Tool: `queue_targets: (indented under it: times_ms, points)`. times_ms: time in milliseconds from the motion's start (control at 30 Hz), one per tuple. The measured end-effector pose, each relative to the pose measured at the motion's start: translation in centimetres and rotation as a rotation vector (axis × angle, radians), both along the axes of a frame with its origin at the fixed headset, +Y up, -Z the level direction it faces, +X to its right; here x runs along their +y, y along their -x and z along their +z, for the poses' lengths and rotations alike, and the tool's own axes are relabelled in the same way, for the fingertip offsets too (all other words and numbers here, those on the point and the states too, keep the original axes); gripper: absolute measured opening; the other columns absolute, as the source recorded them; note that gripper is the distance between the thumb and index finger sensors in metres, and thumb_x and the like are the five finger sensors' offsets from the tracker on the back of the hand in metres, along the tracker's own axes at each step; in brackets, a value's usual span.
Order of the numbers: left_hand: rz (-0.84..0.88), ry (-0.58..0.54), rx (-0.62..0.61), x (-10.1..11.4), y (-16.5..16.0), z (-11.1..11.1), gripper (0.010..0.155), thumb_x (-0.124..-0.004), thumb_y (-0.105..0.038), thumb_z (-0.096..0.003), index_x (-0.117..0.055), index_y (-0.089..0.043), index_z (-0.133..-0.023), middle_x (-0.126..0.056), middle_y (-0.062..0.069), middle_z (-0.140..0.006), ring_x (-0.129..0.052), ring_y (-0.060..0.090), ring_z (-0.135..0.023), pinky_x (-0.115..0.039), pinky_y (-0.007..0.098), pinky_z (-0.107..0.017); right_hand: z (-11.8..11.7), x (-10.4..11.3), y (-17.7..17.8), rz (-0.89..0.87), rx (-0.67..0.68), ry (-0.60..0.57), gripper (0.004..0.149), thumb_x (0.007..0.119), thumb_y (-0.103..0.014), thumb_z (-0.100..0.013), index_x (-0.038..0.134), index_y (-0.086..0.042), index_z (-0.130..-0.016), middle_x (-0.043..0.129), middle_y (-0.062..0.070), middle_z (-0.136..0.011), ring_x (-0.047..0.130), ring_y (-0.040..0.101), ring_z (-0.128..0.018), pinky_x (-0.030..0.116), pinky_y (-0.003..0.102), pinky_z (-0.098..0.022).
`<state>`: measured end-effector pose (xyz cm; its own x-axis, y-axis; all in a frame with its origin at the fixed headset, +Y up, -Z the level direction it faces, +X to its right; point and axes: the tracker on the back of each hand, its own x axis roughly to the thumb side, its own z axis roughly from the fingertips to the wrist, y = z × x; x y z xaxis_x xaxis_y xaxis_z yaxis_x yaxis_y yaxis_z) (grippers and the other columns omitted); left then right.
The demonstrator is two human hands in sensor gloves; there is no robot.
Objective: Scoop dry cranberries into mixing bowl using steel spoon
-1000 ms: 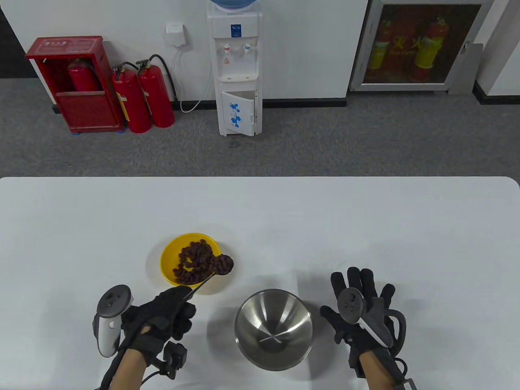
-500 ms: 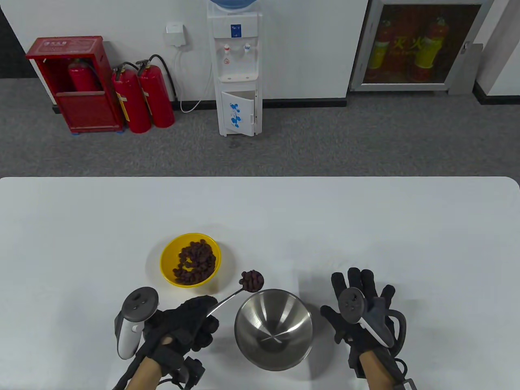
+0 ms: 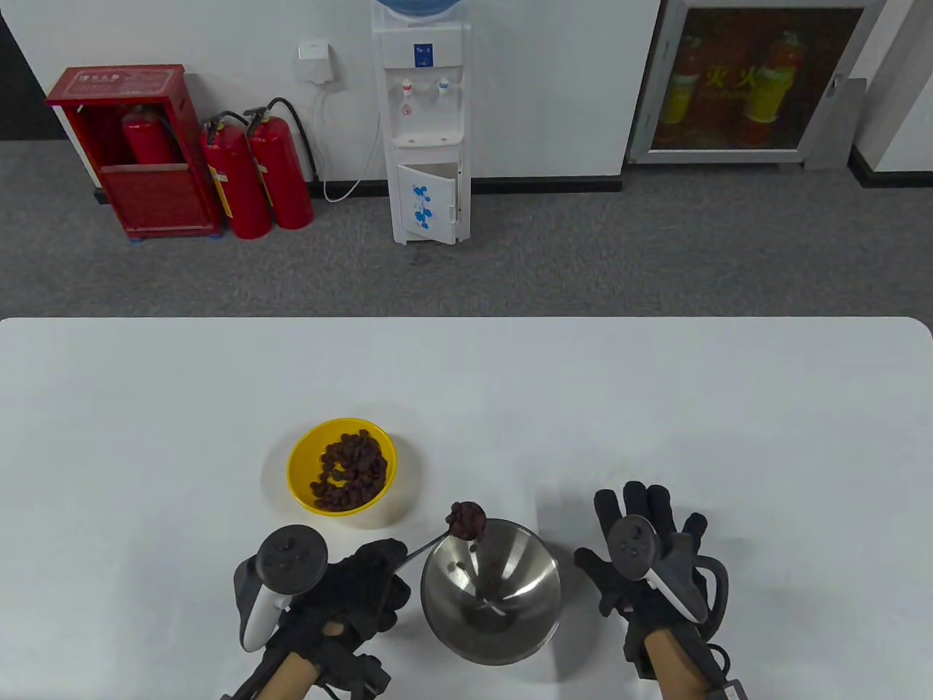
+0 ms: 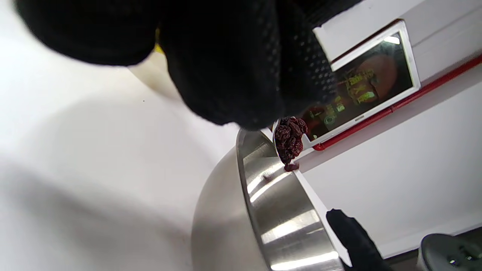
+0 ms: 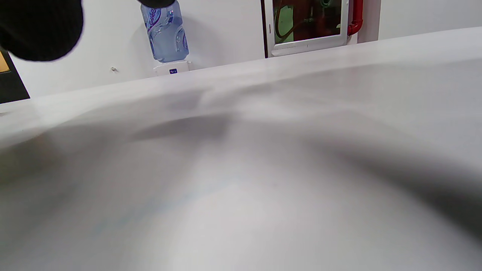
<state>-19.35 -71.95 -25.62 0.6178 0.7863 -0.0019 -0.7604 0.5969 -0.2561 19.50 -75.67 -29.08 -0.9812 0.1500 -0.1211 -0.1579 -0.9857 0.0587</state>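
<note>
Right now the left hand (image 3: 357, 587) is gripping the handle of the steel spoon (image 3: 437, 539), whose long axis is running from the fingers out toward two o'clock, so that its loaded head is sitting over the mixing bowl's (image 3: 536, 583) rim at about eleven o'clock of the bowl. In the left wrist view the spoon is tipping, and the dry cranberries (image 4: 289, 141) are clinging in a clump at its edge, with one dropping just below and a few dark pieces already showing inside the bowl. The yellow dish (image 3: 297, 474) holding the remaining cranberries is lying at about eleven o'clock from the left hand, near the bowl but apart from it. The right hand (image 3: 641, 561) is lying flat on the table (image 3: 656, 408) with fingers spread, holding nothing, at three o'clock of the bowl and close beside it; the left hand is the nearer to the spoon's load. Yellow characters are showing on the red extinguisher cabinet behind, too small to read; the water bottle's label in the right wrist view is only partly legible.
</note>
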Motion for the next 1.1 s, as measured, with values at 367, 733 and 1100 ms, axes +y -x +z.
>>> queue_targets:
  times_ms: [367, 733, 1100]
  points:
    - [-0.197, -0.200, -0.035, 1.1, -1.4, 0.8, 0.046, -0.066, -0.038, -0.0493, -0.074, -0.024, -0.093, -0.103, -0.008, -0.061, -0.106, 0.015, -0.031, -0.089, 0.040, -0.030, 0.0, -0.1, 0.0, -0.005, 0.000, 0.006, 0.083, 0.068, -0.074, -0.038, 0.027, -0.047, -0.105, 0.007, -0.010, -0.114, 0.006, 0.022, -0.110, 0.008, 0.069, -0.070]
    - [-0.331, -0.388, -0.010, 1.8, -1.5, 1.1, 0.046, -0.064, -0.039, -0.0490, -0.070, -0.032, -0.094, -0.098, -0.010, -0.068, -0.104, 0.015, -0.040, -0.087, 0.040, -0.037, 0.0, -0.1, 0.0, -0.007, 0.000, 0.008, 0.083, 0.069, -0.074, -0.038, 0.027, -0.047, -0.105, 0.007, -0.010, -0.114, 0.006, 0.022, -0.110, 0.008, 0.069, -0.070]
    - [-0.210, -0.341, 0.119, 2.5, 1.7, -1.6, 0.048, -0.062, -0.038, -0.0498, -0.063, -0.034, -0.097, -0.093, -0.010, -0.074, -0.101, 0.016, -0.048, -0.085, 0.041, -0.043, 0.0, 0.1, -0.4, -0.044, -0.010, 0.001, 0.083, 0.069, -0.073, -0.038, 0.027, -0.047, -0.105, 0.008, -0.010, -0.114, 0.006, 0.022, -0.110, 0.008, 0.069, -0.070]
